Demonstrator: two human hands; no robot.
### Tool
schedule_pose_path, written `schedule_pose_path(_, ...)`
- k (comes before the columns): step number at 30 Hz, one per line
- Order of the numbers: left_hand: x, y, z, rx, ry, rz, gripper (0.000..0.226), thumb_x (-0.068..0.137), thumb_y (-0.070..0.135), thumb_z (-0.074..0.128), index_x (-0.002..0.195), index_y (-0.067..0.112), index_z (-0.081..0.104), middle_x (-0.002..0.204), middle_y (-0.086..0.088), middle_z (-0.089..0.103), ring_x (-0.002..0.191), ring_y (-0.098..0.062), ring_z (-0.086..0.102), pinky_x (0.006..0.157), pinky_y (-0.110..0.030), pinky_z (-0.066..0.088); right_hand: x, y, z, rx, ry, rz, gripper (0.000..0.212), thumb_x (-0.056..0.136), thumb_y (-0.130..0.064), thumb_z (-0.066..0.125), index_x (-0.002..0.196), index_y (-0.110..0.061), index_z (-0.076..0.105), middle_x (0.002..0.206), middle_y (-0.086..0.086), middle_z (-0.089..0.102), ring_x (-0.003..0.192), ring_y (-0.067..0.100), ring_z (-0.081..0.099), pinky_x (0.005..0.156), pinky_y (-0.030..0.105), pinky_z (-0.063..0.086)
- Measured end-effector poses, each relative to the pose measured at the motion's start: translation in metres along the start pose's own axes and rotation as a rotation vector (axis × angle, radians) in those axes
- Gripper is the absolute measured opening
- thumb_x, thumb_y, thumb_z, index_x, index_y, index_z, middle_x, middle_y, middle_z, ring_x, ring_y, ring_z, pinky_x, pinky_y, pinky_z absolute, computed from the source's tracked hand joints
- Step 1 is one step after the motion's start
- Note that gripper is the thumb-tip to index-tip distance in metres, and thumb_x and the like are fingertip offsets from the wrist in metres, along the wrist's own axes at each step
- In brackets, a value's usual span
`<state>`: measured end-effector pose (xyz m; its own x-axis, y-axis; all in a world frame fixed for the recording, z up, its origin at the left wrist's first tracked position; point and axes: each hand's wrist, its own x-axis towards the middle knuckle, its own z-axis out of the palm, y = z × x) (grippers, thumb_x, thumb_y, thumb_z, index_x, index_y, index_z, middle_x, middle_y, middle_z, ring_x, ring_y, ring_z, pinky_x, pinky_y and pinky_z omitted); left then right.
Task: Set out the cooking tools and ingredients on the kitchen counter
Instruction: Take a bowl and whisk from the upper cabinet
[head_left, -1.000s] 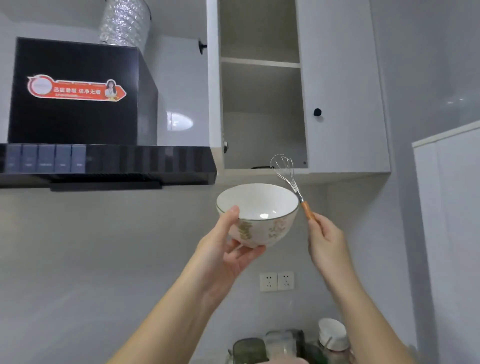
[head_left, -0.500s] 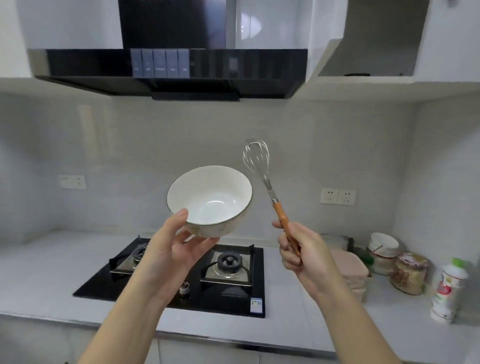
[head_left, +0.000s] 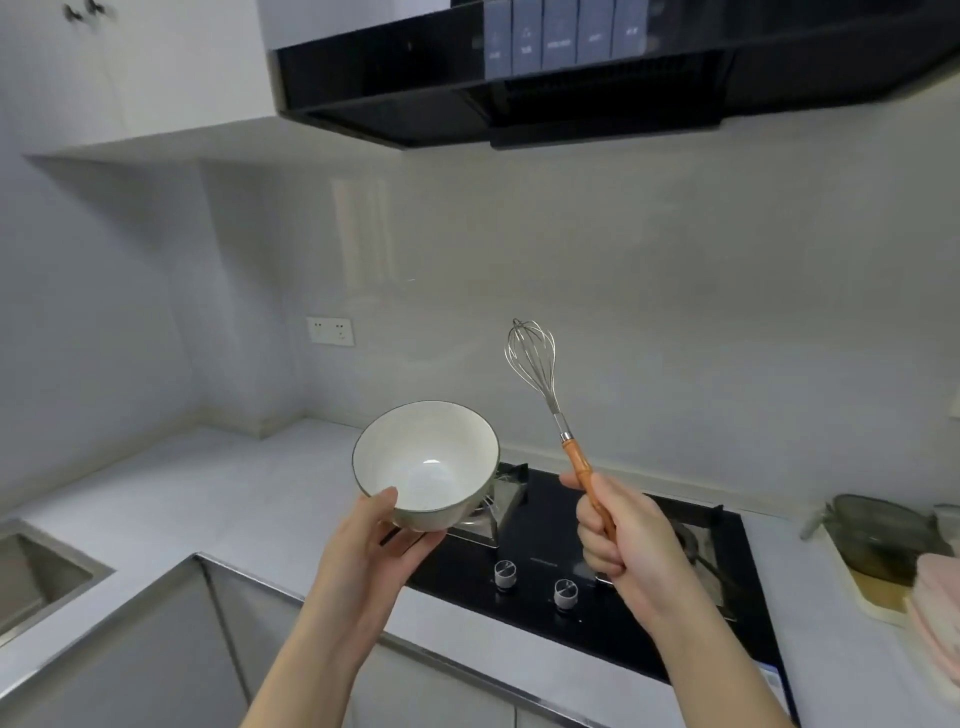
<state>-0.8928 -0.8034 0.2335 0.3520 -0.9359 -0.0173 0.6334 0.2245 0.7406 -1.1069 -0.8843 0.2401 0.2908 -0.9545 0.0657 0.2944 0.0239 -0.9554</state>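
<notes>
I had brought both things down toward the worktop (head_left: 234, 483), my left hand (head_left: 363, 545) cupping the bowl (head_left: 426, 462) from below and my right hand (head_left: 623, 540) gripping the whisk (head_left: 577, 461) by its wooden handle, both in the air over the hob's (head_left: 649, 623) left side, not yet set down.
</notes>
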Motion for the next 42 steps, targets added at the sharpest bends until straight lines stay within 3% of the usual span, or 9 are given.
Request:
schedule_pose_path(10,0.12,0.073,-0.12,-0.054,0.131,0.035,0.02,0.087,0.01,0.057,0.106,0.005,0.053,0.132,-0.018,0.054,0.114,-0.034,0.061,0.091,-0.045,0.054,0.125,0.051,0.136,-0.142,-0.131,0.1,0.028,0.102,-0.022,0.043,0.102,-0.004,0.064,0.057,0.001,0.037,0.045,0.011,0.021,0.039,0.022,0.015)
schedule_pose_path(14,0.162,0.103,-0.183,-0.062,0.177,0.044,0.03,0.08,0.012,0.063,0.107,0.002,0.055,0.122,-0.017,0.058,0.114,-0.035,0.061,0.092,-0.045,0.053,0.158,0.082,0.195,-0.181,-0.191,0.126,0.03,0.102,-0.021,0.041,0.106,-0.002,0.064,0.059,0.002,0.036,0.044,0.009,0.021,0.042,0.024,0.014)
schedule_pose_path(19,0.214,0.145,-0.258,-0.028,0.201,0.019,0.03,0.091,0.008,0.051,0.12,0.0,0.055,0.113,-0.016,0.052,0.119,-0.036,0.057,0.095,-0.046,0.049,0.195,0.123,0.258,-0.281,-0.221,0.128,0.026,0.101,-0.02,0.044,0.104,-0.007,0.067,0.058,0.0,0.038,0.043,0.007,0.024,0.039,0.018,0.019)
schedule_pose_path(26,0.286,0.204,-0.33,0.079,0.187,-0.009,0.038,0.086,0.012,0.058,0.123,0.005,0.057,0.102,-0.009,0.064,0.111,-0.033,0.062,0.099,-0.048,0.047,0.266,0.17,0.344,-0.485,-0.248,0.127,0.021,0.099,-0.019,0.051,0.099,-0.016,0.071,0.057,-0.004,0.041,0.042,0.006,0.028,0.04,0.017,0.023)
schedule_pose_path(32,0.347,0.223,-0.363,0.06,0.252,0.008,0.021,0.094,0.006,0.044,0.11,0.004,0.058,0.07,0.002,0.069,0.098,-0.031,0.062,0.093,-0.045,0.049,0.335,0.196,0.386,-0.68,-0.329,0.124,0.018,0.096,-0.024,0.055,0.092,-0.021,0.073,0.056,-0.008,0.046,0.045,0.005,0.035,0.044,0.017,0.028)
schedule_pose_path(42,0.42,0.234,-0.42,0.031,0.418,-0.006,0.018,0.093,0.001,0.044,0.082,0.005,0.057,0.06,-0.001,0.062,0.083,-0.028,0.059,0.087,-0.046,0.051,0.439,0.231,0.446,-0.843,-0.507,0.205,0.019,0.092,-0.024,0.057,0.085,-0.013,0.071,0.062,-0.004,0.05,0.049,0.009,0.034,0.049,0.02,0.028)
